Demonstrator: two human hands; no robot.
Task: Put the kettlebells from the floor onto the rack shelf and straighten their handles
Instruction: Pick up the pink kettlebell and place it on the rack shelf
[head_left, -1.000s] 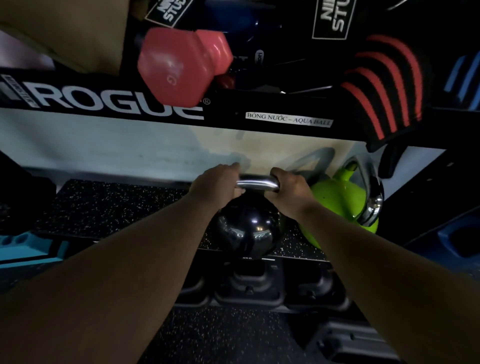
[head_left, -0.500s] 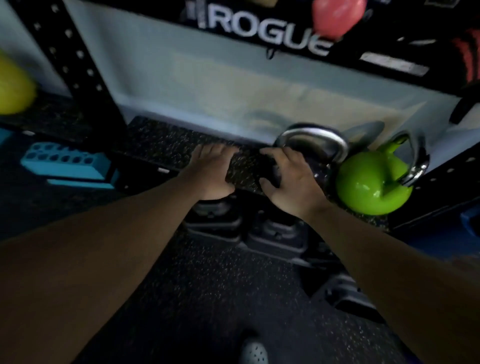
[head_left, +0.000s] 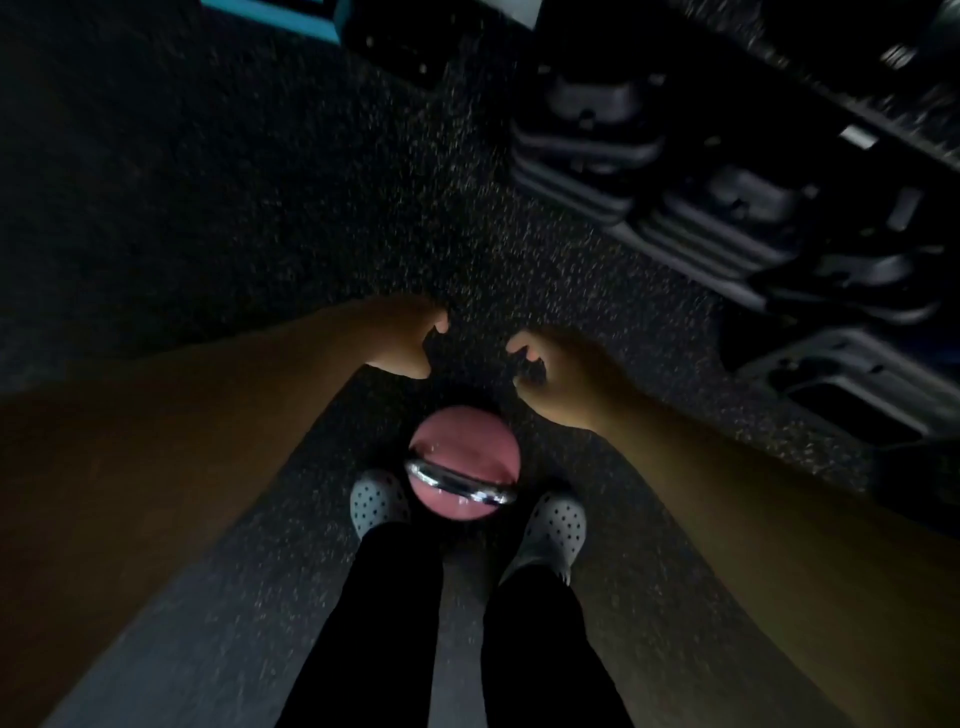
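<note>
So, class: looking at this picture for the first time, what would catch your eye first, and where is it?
The pink kettlebell stands out first, the one bright thing on the dark speckled floor, its shiny handle across the top, set between two grey clogs. Next come the two bare hands, left hand and right hand, both empty and hanging above it with fingers curled. Dark stacked weights blur at upper right.

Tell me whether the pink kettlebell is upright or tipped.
Upright: the pink kettlebell sits on the floor with its chrome handle on top.
</note>
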